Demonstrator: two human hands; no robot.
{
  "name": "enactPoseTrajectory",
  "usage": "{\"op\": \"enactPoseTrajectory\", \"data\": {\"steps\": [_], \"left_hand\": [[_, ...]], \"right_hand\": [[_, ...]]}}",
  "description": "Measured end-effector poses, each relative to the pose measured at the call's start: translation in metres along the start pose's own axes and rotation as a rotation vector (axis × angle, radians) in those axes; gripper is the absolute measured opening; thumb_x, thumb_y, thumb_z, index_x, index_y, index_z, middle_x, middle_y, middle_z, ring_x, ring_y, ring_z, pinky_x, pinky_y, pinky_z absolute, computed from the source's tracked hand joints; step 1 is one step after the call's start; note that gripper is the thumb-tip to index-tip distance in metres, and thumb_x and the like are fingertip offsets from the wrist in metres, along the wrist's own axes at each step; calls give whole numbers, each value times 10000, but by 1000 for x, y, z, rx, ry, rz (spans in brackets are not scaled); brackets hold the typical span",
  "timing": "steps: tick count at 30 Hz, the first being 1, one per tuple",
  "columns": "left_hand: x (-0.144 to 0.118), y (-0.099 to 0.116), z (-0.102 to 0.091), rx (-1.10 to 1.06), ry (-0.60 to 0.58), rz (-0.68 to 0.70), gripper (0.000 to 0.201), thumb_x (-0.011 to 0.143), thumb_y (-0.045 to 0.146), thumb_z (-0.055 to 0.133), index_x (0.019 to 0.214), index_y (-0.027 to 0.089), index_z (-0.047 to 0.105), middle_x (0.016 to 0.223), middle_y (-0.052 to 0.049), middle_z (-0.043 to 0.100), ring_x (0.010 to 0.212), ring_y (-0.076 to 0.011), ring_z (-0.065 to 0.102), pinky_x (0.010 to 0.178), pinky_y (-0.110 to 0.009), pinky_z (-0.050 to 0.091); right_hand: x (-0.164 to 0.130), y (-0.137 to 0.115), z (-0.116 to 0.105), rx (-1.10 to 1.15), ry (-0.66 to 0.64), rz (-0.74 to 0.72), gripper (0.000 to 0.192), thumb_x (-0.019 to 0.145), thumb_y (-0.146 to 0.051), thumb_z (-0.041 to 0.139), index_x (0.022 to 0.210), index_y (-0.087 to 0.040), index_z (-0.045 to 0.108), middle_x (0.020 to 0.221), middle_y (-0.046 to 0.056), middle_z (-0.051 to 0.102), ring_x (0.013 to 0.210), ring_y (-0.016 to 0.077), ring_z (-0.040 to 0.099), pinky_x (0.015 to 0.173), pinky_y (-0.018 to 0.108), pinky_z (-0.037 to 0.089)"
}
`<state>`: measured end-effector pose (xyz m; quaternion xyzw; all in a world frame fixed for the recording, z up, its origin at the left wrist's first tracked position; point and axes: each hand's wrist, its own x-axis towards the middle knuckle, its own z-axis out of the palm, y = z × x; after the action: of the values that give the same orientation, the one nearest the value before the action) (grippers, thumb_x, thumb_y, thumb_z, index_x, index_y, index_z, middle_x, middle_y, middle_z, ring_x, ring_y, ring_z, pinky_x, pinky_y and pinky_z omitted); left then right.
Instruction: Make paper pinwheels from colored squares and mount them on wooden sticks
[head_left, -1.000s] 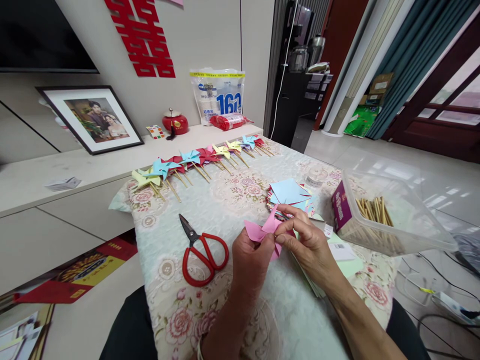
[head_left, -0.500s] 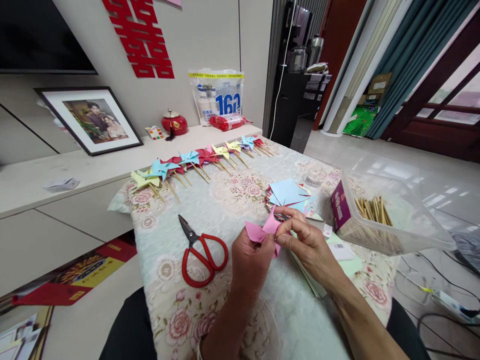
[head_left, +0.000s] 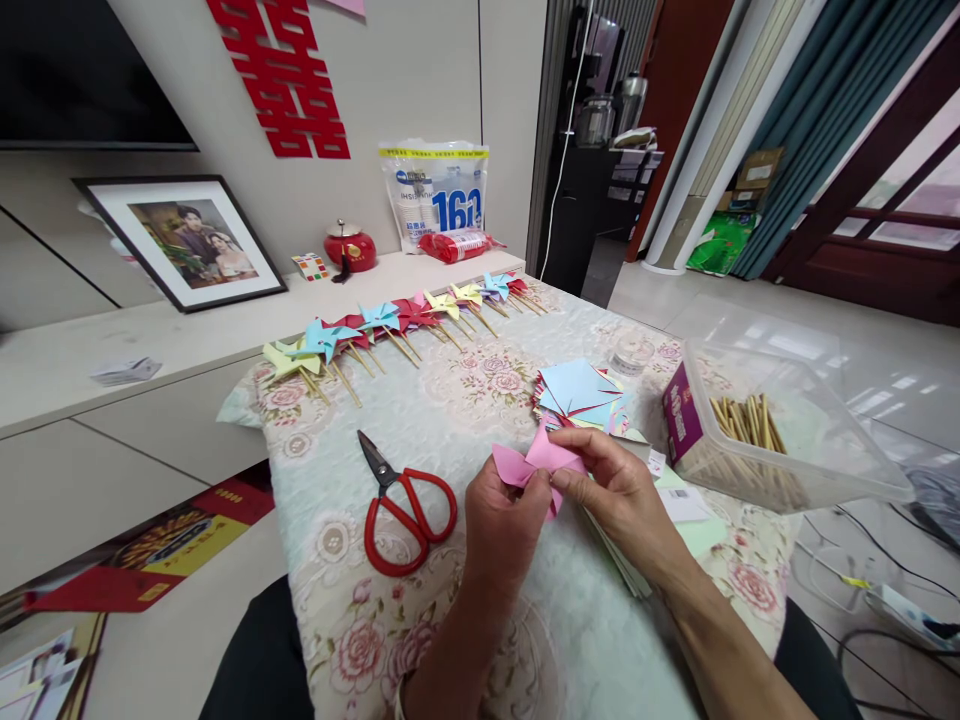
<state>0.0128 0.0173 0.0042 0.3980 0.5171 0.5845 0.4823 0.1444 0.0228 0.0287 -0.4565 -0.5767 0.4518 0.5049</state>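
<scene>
A pink paper pinwheel (head_left: pixel 541 455), its blades folded in toward the middle, is held above the table between both hands. My left hand (head_left: pixel 506 510) grips its lower left side, the thumb pressed near the centre. My right hand (head_left: pixel 619 490) pinches a blade on the right side with thumb and fingers. No stick shows on this pinwheel, and its underside is hidden by my fingers. Red-handled scissors (head_left: pixel 405 510) lie to the left of my left hand. Beyond my hands rests a stack of cut paper squares (head_left: pixel 576 385), light blue on top.
Finished pinwheels on sticks (head_left: pixel 390 320) line the table's far edge. A clear plastic box (head_left: pixel 810 480) with wooden sticks (head_left: pixel 750 420) stands at the right. Near it are a small round clear container (head_left: pixel 631 355) and pale green sheets (head_left: pixel 705 535). A flowered tablecloth (head_left: pixel 495 375) covers the table.
My right hand's fingers have moved from beside the upper blade onto the right blade, which now lies spread under them. The left hand has barely moved.
</scene>
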Motion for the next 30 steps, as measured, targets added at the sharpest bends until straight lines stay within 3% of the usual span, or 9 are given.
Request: {"op": "enactPoseTrajectory", "data": {"steps": [3, 6, 12, 17, 23, 30], "left_hand": [[0, -1, 0, -18, -17, -6, 92, 684, 232, 702, 730, 157, 675, 616, 11, 647, 638, -176, 618, 611, -249, 477], [0, -2, 1, -43, -34, -5, 95, 690, 232, 703, 740, 154, 682, 601, 12, 636, 645, -182, 621, 618, -255, 481], [0, -1, 3, -30, -33, -5, 59, 677, 207, 702, 719, 166, 694, 534, 33, 604, 616, -179, 612, 634, -259, 492], [1, -4, 4, -3, -10, -19, 119, 685, 227, 696, 781, 156, 700, 646, 6, 678, 631, -174, 619, 619, -256, 491], [0, -6, 4, -2, -2, -54, 106, 686, 243, 711, 744, 164, 671, 566, 38, 592, 608, -169, 598, 587, -247, 467], [1, -5, 2, 35, -1, -75, 123, 677, 255, 731, 733, 159, 679, 588, 32, 612, 591, -155, 577, 557, -229, 438]], "right_hand": [[0, 2, 2, 179, -18, 91, 615, 782, -348, 796, 1350, -281, 569, 1101, 47, 694, 953, 214, 661, 829, 351, 521], [1, 1, 3, 306, -43, 128, 733, 770, -322, 814, 1424, -283, 487, 955, 17, 695, 804, 180, 660, 723, 320, 530], [1, 0, 4, 313, -34, 154, 746, 759, -324, 820, 1423, -256, 486, 851, -10, 671, 713, 174, 652, 663, 328, 533], [1, 3, 5, 298, -30, 162, 707, 768, -335, 811, 1396, -252, 498, 858, -5, 681, 719, 182, 663, 675, 339, 537], [1, 5, 3, 282, -26, 158, 670, 773, -328, 810, 1371, -236, 521, 829, -9, 682, 706, 178, 654, 689, 336, 526], [0, 9, 2, 235, -6, 142, 600, 796, -350, 795, 1339, -254, 560, 996, 33, 729, 861, 207, 684, 775, 336, 533]]}}
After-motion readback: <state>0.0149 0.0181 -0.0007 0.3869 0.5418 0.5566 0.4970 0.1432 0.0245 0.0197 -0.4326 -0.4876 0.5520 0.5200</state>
